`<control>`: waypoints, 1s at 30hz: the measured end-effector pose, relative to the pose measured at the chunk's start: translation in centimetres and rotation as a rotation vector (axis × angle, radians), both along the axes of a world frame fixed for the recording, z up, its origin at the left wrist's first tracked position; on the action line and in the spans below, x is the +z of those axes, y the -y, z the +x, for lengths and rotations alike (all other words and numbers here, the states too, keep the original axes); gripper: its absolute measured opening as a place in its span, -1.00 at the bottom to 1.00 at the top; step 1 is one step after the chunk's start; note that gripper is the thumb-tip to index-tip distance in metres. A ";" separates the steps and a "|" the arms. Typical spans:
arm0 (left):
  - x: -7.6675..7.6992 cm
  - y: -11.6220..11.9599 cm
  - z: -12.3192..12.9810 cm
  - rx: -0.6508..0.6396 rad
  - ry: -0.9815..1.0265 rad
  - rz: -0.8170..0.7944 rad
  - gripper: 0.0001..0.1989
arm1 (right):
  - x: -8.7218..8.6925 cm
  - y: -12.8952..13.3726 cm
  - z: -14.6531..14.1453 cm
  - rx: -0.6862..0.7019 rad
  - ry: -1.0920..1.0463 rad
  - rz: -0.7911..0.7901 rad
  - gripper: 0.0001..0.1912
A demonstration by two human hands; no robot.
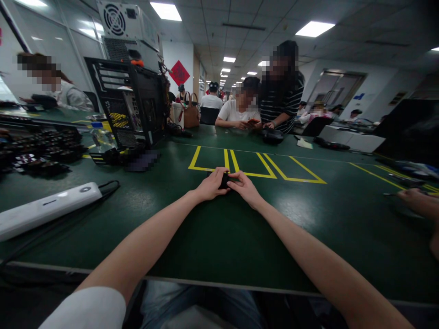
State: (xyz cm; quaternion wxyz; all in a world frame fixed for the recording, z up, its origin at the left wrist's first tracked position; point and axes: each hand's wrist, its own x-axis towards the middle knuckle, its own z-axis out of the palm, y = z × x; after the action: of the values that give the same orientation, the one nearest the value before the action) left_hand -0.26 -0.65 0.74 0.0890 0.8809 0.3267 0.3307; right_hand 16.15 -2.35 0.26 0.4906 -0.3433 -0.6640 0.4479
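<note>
A small black object is held between my two hands, just in front of the yellow tape outlines on the green table. My left hand wraps round its left side, covering much of it. The fingertips of my right hand pinch its right side. What exactly the object is cannot be made out.
A white power strip with a black cable lies at the left. Behind it stand dark parts, a clear bottle and an open computer case. Another person's hand is at the right edge. People sit and stand beyond the table.
</note>
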 end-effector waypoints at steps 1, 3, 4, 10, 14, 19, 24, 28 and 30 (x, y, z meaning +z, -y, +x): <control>0.0 0.0 0.0 0.001 -0.002 -0.001 -0.45 | 0.0 0.0 0.0 -0.001 -0.001 0.006 -0.75; 0.0 0.0 0.0 0.003 -0.003 -0.002 -0.46 | 0.1 0.0 -0.1 -0.004 -0.001 0.015 -0.74; 0.0 0.0 0.0 0.003 -0.002 -0.002 -0.46 | 0.2 0.0 0.0 -0.008 0.002 0.012 -0.73; 0.0 0.0 -0.1 0.000 0.004 -0.018 -0.45 | 0.4 0.0 0.2 0.006 0.028 -0.061 -0.62; -0.1 0.0 0.0 0.000 0.011 0.001 -0.45 | 0.2 0.0 0.2 0.042 -0.013 -0.039 -0.64; -0.2 -0.1 0.1 0.003 0.006 0.018 -0.43 | -0.1 -0.3 0.0 0.006 -0.037 0.011 -0.76; 0.0 0.0 0.0 0.007 -0.007 -0.001 -0.44 | -0.1 -0.5 0.0 -0.029 -0.017 0.014 -0.69; 0.2 0.1 -0.1 0.007 -0.010 -0.016 -0.45 | 0.1 -0.4 0.2 -0.023 0.025 -0.044 -0.61; 0.2 0.2 -0.1 0.003 -0.007 -0.015 -0.45 | 0.1 -0.3 0.2 0.001 0.017 -0.053 -0.62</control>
State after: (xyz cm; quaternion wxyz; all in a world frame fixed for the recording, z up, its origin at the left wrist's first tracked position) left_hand -0.32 -0.84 0.94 0.0937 0.8809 0.3307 0.3252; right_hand 16.36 -2.05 0.32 0.4753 -0.3597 -0.6562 0.4627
